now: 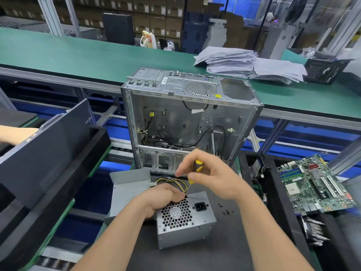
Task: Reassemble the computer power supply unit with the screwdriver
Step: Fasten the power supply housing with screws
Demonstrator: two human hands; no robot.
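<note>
Screwdriver (197,166) — right grip (214,178), over power supply (184,229)

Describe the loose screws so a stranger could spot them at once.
Start at the open computer case standing mid-bench; the grey power supply lies in front of it. Just right of that box, on the dark mat, sit the screws: tiny black specks, the only loose bits there.

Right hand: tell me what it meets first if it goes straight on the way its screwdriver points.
The right hand aims the screwdriver down at the power supply unit; the casing's top corner, right beside the left hand, probably comes first. The tip itself is hard to make out.
</note>
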